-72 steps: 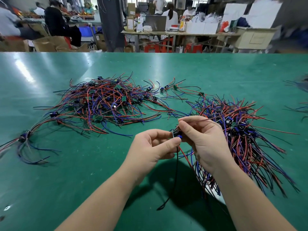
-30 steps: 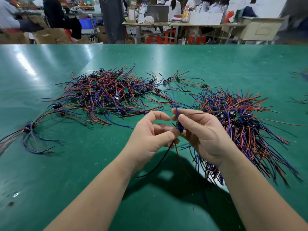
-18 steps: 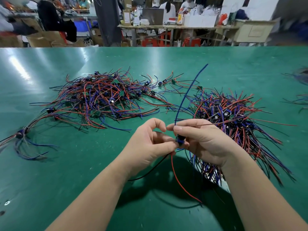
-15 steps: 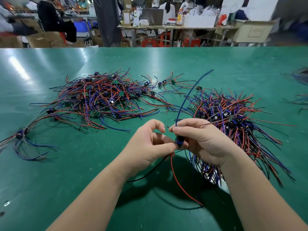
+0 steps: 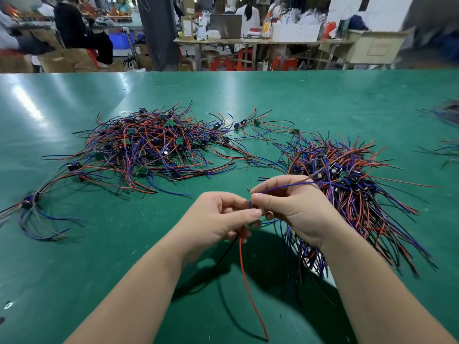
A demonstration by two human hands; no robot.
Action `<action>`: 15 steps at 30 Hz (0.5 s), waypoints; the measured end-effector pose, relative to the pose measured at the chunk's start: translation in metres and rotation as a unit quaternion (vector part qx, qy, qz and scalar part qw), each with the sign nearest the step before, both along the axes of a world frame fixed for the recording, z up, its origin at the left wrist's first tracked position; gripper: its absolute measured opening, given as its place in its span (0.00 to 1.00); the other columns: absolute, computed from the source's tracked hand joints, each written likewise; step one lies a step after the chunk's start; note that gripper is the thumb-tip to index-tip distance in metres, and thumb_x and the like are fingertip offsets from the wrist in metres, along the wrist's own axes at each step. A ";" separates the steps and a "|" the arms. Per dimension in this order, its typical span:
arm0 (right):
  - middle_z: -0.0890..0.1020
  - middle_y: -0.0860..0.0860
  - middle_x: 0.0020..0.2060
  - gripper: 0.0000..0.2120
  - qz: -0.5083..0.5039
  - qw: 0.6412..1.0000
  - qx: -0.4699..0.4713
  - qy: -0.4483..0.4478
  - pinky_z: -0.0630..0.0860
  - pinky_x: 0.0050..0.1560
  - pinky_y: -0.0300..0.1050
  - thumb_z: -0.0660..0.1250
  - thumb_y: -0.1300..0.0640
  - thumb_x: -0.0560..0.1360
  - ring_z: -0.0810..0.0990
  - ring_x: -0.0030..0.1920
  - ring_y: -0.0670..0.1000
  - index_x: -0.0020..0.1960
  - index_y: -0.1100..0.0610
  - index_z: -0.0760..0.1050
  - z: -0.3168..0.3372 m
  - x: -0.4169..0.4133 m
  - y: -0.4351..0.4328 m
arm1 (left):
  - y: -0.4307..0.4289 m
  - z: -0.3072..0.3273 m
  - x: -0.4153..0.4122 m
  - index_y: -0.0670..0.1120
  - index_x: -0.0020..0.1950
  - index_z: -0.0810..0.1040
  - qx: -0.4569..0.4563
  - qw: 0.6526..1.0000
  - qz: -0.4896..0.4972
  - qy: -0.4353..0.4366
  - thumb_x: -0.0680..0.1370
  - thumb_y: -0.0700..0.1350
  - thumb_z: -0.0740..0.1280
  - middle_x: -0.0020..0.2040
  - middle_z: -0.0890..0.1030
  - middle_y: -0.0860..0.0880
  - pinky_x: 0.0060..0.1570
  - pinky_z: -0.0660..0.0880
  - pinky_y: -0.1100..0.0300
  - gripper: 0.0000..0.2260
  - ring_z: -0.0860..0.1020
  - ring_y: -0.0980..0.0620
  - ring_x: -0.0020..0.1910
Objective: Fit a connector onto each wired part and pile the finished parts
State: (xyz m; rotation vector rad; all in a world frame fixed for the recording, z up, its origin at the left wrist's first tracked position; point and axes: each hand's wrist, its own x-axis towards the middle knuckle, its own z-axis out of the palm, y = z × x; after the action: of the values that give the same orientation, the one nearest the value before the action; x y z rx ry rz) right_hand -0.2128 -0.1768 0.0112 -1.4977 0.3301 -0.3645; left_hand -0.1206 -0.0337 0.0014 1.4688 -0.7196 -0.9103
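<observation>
Glossy green table (image 5: 323,95); behind it, cluttered workbenches (image 5: 260,42) — a dark pillar (image 5: 159,31).

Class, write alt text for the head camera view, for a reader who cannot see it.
A left hand and a right hand pinch one wired part between them above a green table, its red lead hanging toward the viewer. A loose tangle of wired parts lies beyond them, a denser pile at the right.

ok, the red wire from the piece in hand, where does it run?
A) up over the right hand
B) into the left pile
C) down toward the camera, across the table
C: the red wire drops from the grip of the left hand toward the viewer; the blue wire, pinched by the right hand, is what arcs over that hand.
</observation>
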 end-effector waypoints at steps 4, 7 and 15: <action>0.79 0.50 0.24 0.07 -0.042 0.998 -0.051 -0.019 0.71 0.25 0.35 0.71 0.67 0.71 0.75 0.24 0.45 0.36 0.58 0.80 -0.003 0.004 0.002 | 0.000 0.000 0.000 0.43 0.39 0.82 -0.005 1.000 0.002 0.030 0.63 0.49 0.74 0.37 0.84 0.44 0.34 0.75 0.60 0.12 0.78 0.53 0.29; 0.81 0.51 0.28 0.07 -0.074 0.996 -0.046 -0.028 0.70 0.25 0.35 0.70 0.64 0.73 0.78 0.26 0.46 0.36 0.59 0.80 -0.003 0.005 0.002 | 0.003 0.003 0.002 0.44 0.36 0.83 -0.022 0.998 -0.027 0.054 0.65 0.45 0.74 0.37 0.83 0.43 0.30 0.75 0.63 0.06 0.76 0.54 0.27; 0.80 0.52 0.27 0.05 -0.198 0.972 0.053 -0.112 0.63 0.20 0.32 0.67 0.66 0.74 0.74 0.24 0.44 0.41 0.60 0.80 0.012 -0.003 -0.019 | 0.010 0.000 -0.005 0.49 0.37 0.79 0.021 0.980 -0.189 0.053 0.68 0.44 0.76 0.38 0.84 0.44 0.34 0.74 0.61 0.06 0.78 0.51 0.31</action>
State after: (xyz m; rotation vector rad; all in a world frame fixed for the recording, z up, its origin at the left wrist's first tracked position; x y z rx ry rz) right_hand -0.2162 -0.1954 0.0235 -1.2674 0.4597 -0.8149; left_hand -0.1251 -0.0240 0.0012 1.3299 -0.9229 -1.2897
